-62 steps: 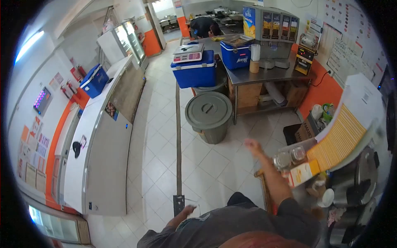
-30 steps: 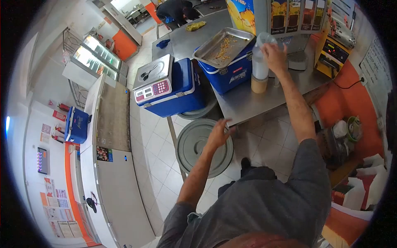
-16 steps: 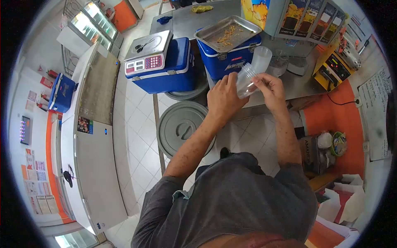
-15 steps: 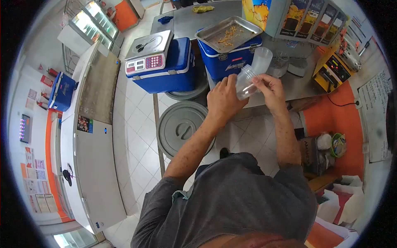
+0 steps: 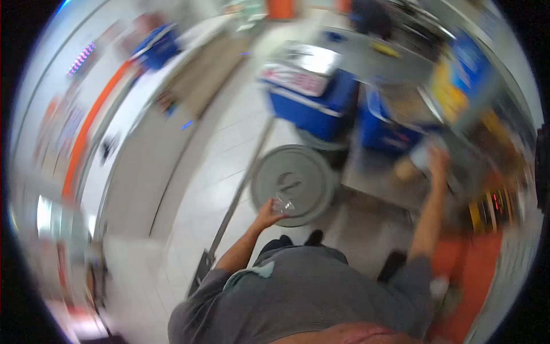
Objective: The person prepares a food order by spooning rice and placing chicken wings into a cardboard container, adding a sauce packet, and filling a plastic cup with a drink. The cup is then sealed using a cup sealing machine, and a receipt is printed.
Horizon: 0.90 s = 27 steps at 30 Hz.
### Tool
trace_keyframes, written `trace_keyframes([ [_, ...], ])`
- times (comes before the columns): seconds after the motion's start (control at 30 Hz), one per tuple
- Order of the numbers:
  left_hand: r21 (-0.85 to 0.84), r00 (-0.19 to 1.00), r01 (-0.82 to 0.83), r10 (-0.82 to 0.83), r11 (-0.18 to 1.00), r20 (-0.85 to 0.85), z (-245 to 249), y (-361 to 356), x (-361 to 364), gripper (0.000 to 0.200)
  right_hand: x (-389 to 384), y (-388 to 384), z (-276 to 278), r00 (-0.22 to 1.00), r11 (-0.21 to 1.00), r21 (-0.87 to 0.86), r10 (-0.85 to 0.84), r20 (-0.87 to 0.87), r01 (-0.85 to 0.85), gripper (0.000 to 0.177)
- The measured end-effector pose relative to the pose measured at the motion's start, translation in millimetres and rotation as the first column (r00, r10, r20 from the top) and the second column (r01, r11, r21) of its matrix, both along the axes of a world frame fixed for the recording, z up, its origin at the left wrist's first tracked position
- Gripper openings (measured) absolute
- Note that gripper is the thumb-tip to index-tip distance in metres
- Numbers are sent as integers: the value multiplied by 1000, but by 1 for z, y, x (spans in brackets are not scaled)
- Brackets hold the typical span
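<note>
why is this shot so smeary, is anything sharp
Head view: heavy motion blur smears the frame, worst at the edges, so the blue coolers read as colour patches; nearer the centre the grey bin lid and the left hand gripping a clear cup are most legible; the right hand is too smeared to judge its hold; fisheye curves lines and blackens the corners.

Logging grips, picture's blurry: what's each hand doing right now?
Left hand: closed on a clear cup.
Right hand: at the cup stack, too blurred to tell its grip.

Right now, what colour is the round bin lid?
The bin lid is grey, seen in the head view.
</note>
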<state>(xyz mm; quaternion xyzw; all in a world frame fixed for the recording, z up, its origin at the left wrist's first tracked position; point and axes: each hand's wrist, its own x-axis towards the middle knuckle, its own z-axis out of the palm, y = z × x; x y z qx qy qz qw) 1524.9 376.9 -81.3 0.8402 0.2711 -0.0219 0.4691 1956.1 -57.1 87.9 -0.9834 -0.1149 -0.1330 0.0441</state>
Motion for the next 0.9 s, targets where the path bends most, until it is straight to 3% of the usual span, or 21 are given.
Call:
trace_keyframes([
  [0.03, -122, 987, -157, 151, 980, -56, -27, 16, -45, 86, 25, -19, -35, 987, 986, 70, 149, 62, -153, 38],
  [0.07, -134, 950, -306, 294, 942, -103, -26, 21, -90, 89, -2, -8, -8, 990, 992, -60, 114, 84, -109, 42],
  [0.1, -42, 896, -428, 418, 903, -150, -47, 29, -143, 91, 32, -20, -33, 817, 860, -509, 275, 507, 26, 40],
  [0.13, 48, 830, -523, 521, 851, -199, -65, 37, -194, 93, 48, -51, -50, 587, 827, -529, 527, 615, -189, 41],
  [0.17, 70, 740, -646, 646, 760, -189, -67, 39, -245, 93, -38, 42, 3, 839, 741, -600, 91, 536, 303, 40],
  [0.2, 114, 619, -740, 738, 662, -267, -68, 34, -293, 95, -42, 105, -9, 827, 777, -596, 190, 529, 202, 40],
  [0.23, 148, 501, -805, 791, 575, -351, -74, 15, -335, 97, -54, 144, -37, 819, 881, -472, 280, 501, -13, 39],
  [0.3, 201, 374, -870, 868, 450, -326, -76, -16, -403, 99, -95, 195, -92, 790, 907, -162, 419, 447, -389, 37],
  [0.37, 194, 256, -925, 913, 327, -319, -71, -44, -450, 99, -147, 246, -163, 739, 738, 199, 535, 410, -645, 36],
  [0.43, 65, 224, -962, 899, 267, -375, -76, -77, -484, 100, -216, 302, -226, 656, 421, 533, 644, 394, -734, 34],
  [0.47, 86, 214, -960, 901, 265, -378, -83, -91, -490, 100, -270, 346, -236, 340, 30, 863, 926, 167, -504, 28],
  [0.5, 108, 207, -958, 901, 266, -382, -95, -101, -497, 101, -322, 382, -238, 24, -36, 574, 995, 98, -818, 23],
  [0.53, 116, 206, -957, 907, 264, -367, -109, -109, -507, 100, -378, 406, -226, -109, 262, 680, 886, -451, -685, 23],
  [0.57, 123, 208, -956, 910, 267, -359, -117, -120, -514, 100, -417, 415, -221, -307, 576, 557, 477, -823, -599, 25],
  [0.6, 64, 165, -977, 909, 205, -383, -108, -119, -519, 100, -443, 425, -225, -328, 561, 554, 457, -827, -615, 25],
  [0.67, 6, 113, -992, 905, 127, -409, -104, -107, -526, 100, -489, 448, -242, -310, 836, 428, 329, -892, -345, 31],
  [0.73, -23, 66, -998, 945, 62, -320, -119, -88, -540, 99, -481, 451, -340, -210, 609, 762, 734, -646, -220, 37],
  [0.8, -30, 80, -997, 950, 74, -302, -124, -53, -560, 100, -474, 449, -343, -54, 691, 592, 631, -774, -415, 44],
  [0.87, -55, 128, -992, 947, 117, -294, -128, -18, -576, 100, -480, 489, -352, -57, 670, 593, 640, -766, -447, 44],
  [0.9, -67, 71, -996, 958, 55, -279, -121, 7, -587, 100, -484, 515, -353, -58, 653, 596, 650, -757, -466, 44],
])
